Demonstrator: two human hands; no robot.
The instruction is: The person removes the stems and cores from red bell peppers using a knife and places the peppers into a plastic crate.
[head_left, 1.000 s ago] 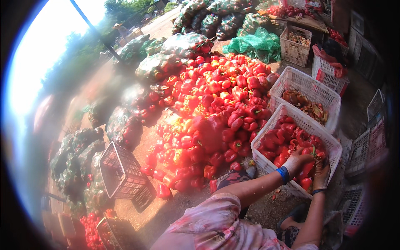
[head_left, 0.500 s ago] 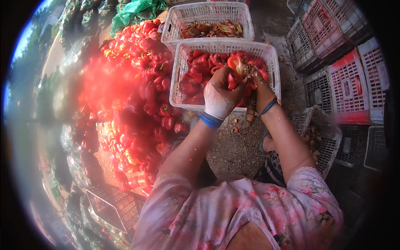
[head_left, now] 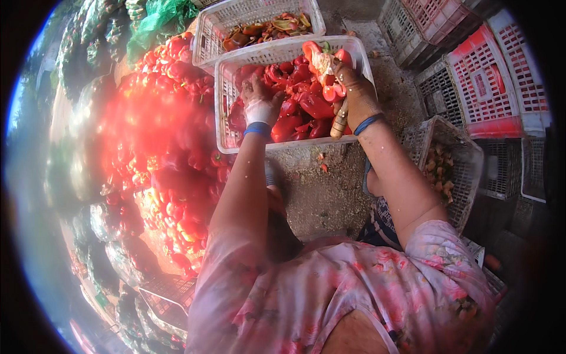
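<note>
Clearly, the working room lies within the white crate (head_left: 289, 145), whose long near rim crosses in front of the person and whose left end meets the heap of red peppers (head_left: 177, 156). Over its left part, the left hand (head_left: 259, 100) rests low on the red pepper pieces (head_left: 312, 106), fingers loosely bent; whether it grips one, I cannot tell. At the right end, the right hand (head_left: 358, 93) is closed around a split red pepper (head_left: 321, 62) showing pale seeds, with a tan ridged handle (head_left: 339, 121) jutting below the palm. A second crate (head_left: 203, 44) with brownish scraps stands against the far side. Seed-speckled floor (head_left: 315, 206) stretches between near rim and body, and continues as a strip toward stacked crates (head_left: 483, 85) on the right. Green netting (head_left: 156, 26) lies beyond the heap.
</note>
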